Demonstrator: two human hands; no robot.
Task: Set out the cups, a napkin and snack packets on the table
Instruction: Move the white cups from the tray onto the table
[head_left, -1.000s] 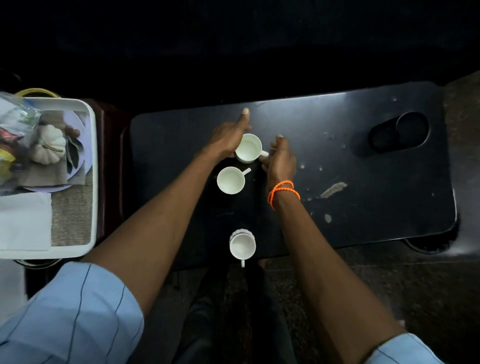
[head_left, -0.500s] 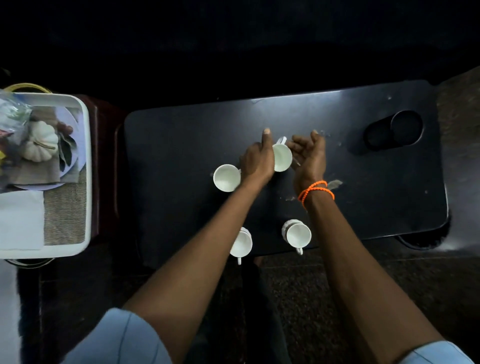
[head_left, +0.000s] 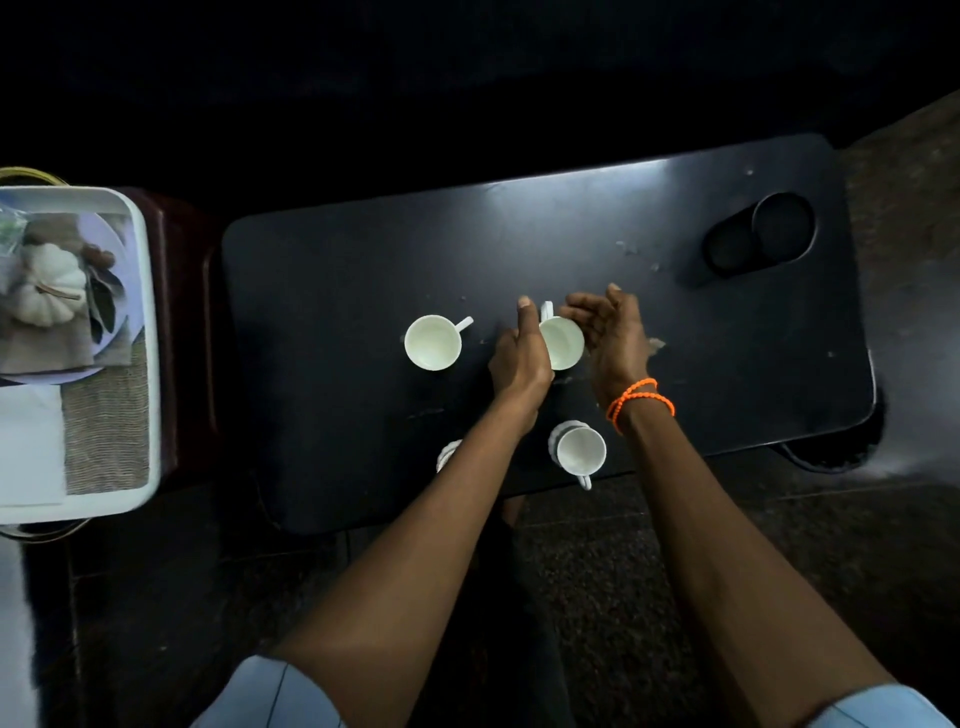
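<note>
Several white cups stand on the black table (head_left: 727, 374). My left hand (head_left: 519, 353) grips the middle cup (head_left: 563, 343) from its left side, handle pointing away from me. My right hand (head_left: 610, 332) hovers beside that cup's right rim with fingers apart, holding nothing. A second cup (head_left: 432, 342) stands alone to the left, handle to the upper right. A third cup (head_left: 579, 451) sits near the front edge, handle toward me. A fourth cup (head_left: 448, 454) is mostly hidden under my left forearm. A white napkin (head_left: 28, 447) lies in the tray at the left.
A white tray (head_left: 148, 332) stands left of the table with a woven mat, a plate and a white pumpkin (head_left: 49, 286); packets at its far corner are barely visible. A recessed cup holder (head_left: 758, 234) sits at the table's far right corner. Dark floor lies below.
Both hands moved the far cup rightward across the table a second ago; over the last half second they have stayed almost still around it. The view also shifted.
</note>
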